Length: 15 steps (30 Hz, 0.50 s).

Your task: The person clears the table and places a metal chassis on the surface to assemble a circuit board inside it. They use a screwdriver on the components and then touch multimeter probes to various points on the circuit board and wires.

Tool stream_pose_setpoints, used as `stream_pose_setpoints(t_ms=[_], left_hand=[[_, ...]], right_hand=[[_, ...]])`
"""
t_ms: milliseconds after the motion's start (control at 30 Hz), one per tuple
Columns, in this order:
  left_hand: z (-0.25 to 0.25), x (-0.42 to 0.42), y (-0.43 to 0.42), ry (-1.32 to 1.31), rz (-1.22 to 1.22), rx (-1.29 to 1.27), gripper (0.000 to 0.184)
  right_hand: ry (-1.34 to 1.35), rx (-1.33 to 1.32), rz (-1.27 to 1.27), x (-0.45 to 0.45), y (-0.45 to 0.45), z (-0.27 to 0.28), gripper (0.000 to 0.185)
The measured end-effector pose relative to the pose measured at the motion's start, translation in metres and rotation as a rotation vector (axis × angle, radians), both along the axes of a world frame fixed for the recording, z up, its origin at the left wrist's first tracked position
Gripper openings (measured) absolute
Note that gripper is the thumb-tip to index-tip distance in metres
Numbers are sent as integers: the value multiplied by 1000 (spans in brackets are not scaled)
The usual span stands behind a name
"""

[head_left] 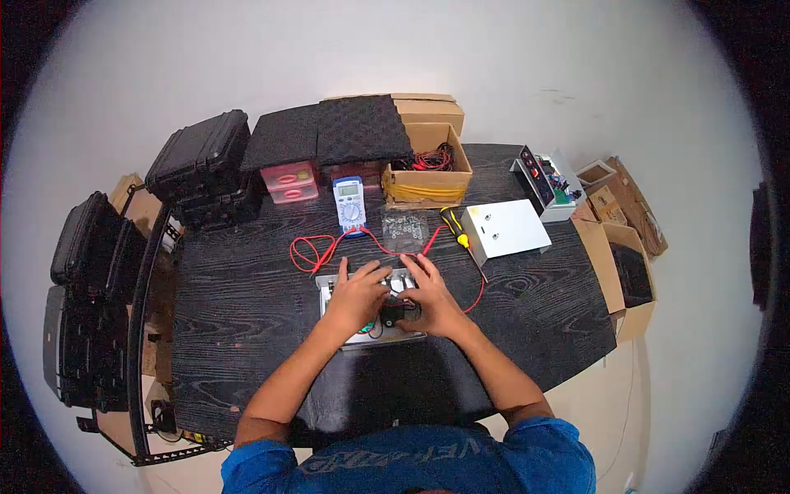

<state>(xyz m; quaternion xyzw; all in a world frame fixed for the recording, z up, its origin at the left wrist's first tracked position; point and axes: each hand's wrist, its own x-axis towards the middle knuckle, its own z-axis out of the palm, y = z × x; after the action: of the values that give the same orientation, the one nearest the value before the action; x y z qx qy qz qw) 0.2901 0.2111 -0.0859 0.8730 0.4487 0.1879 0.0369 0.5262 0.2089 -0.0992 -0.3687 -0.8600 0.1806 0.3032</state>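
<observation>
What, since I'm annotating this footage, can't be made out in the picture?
- Parts of the metal tray's inside, and whether the left hand or right hand grips anything: head view, covered by the hands.
- Multimeter's reading: head view, too small.
- Pieces in the clear bag: head view, too small to identify.
- Contents of the black case: head view, behind its shell.

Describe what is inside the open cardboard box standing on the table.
The cardboard box holds a tangle of red and black leads. Anything beneath them is covered, so the bottom cannot be seen.
</observation>
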Motion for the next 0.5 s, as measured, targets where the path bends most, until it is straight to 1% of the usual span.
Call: stream_pose_setpoints(t_ms=[367, 500], left_hand=[[-3, 3, -2, -29, 8, -16, 11], [-1, 5, -2, 21, 20, -34, 12]], right_hand=[[21, 22, 42, 4, 4, -3, 45], [21, 18, 50, 4, 3, -2, 46]])
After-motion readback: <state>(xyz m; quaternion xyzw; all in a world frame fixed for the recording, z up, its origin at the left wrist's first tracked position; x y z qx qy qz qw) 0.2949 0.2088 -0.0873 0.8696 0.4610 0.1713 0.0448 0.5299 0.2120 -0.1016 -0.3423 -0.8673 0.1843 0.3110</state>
